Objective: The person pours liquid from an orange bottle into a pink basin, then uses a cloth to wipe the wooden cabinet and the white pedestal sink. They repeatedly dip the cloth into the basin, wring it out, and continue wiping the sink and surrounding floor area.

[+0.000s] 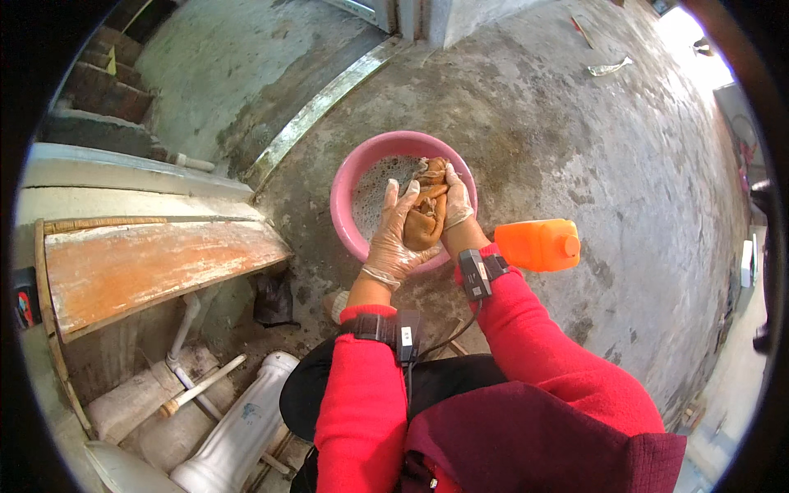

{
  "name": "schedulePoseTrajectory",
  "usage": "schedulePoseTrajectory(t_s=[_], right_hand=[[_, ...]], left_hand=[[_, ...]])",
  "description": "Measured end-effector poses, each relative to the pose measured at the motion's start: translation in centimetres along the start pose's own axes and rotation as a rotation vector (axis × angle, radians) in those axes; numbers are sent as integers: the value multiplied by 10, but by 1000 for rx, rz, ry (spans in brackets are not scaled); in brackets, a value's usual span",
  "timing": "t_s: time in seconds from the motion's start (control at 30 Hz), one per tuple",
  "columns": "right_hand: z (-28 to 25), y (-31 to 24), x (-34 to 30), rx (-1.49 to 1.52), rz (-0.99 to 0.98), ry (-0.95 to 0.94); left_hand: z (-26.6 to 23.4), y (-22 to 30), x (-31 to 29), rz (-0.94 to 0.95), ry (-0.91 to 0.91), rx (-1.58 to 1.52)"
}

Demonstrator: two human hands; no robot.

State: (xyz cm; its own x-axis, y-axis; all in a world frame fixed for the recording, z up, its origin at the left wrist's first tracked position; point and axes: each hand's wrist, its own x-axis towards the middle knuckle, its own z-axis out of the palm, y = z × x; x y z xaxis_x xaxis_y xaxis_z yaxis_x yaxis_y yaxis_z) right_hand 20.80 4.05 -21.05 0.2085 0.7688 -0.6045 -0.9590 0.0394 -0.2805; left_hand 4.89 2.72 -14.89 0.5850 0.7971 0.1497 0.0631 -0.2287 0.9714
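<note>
Over a pink basin (343, 201) of sudsy water, a soft brown bundle (425, 220) is held up between both hands. It looks wet and folded, like cloth or soft leather; its exact kind cannot be made out. My left hand (393, 242), in a clear plastic glove, grips its left side with the thumb beneath and the fingers along the edge. From the right, my right hand (457, 201), gloved the same way, presses against it, with some fingers hidden behind. White foam (380, 185) floats in the basin.
Just right of the basin an orange plastic jug (536, 245) lies on the concrete floor (567, 148). To the left are a worn wooden board (156, 267), a dark bag (274, 301) and a white ceramic pedestal (246, 423). A raised sill (329, 107) crosses behind the basin.
</note>
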Motion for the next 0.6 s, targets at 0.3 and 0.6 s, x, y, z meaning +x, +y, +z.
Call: schedulePoseTrajectory(t_s=[0.3, 0.6], right_hand=[[0, 6, 15, 56, -74, 72], [35, 21, -21, 103, 41, -43]], left_hand=[[-8, 13, 8, -233, 258, -298], [-29, -13, 13, -711, 721, -653]])
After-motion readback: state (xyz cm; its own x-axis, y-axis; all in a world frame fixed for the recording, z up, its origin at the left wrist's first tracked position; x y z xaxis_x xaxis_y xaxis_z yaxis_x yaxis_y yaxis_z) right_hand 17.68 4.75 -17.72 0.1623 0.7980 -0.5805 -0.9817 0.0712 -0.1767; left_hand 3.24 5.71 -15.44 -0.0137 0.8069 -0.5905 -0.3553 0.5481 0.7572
